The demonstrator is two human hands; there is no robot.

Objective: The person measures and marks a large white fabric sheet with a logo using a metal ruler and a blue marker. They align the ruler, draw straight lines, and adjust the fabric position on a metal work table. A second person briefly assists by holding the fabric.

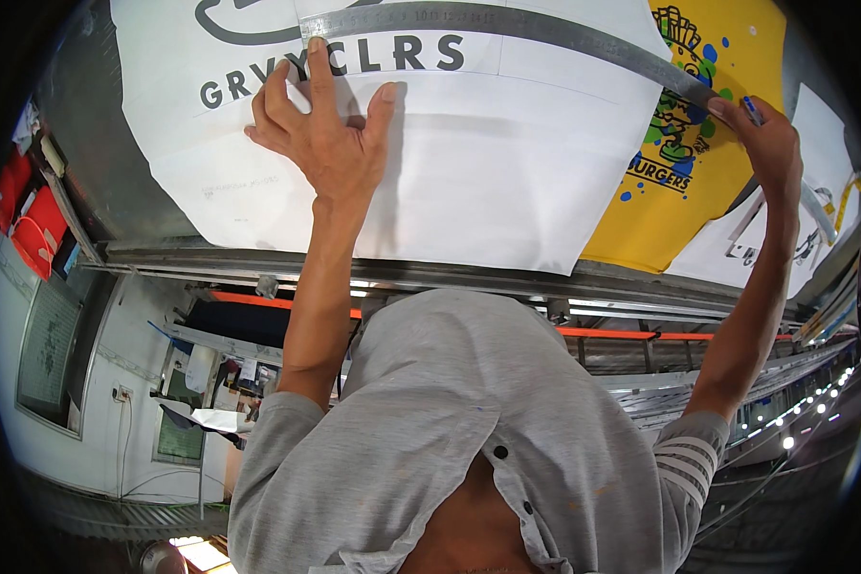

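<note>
A long metal ruler [555, 34] lies across a large white sheet [478, 182] printed with dark letters and part of a dark shape. Thin drawn lines show on the sheet beneath the letters. My left hand [325, 143] rests over the lettering with its fingers spread, the index fingertip at the ruler's left end. At the other end, my right hand [773, 148] pinches the ruler between thumb and fingers. A blue pen [753, 111] also sticks out of that hand. Under the ruler's right part is a yellow piece [636, 225] with a colourful burger print.
The dark table [153, 215] ends in a metal edge close to my body. Another printed white sheet [708, 251] and a yellow measuring tape [844, 206] lie at the right. Red cloth [38, 230] hangs at the left. An orange rail [631, 335] runs below the table.
</note>
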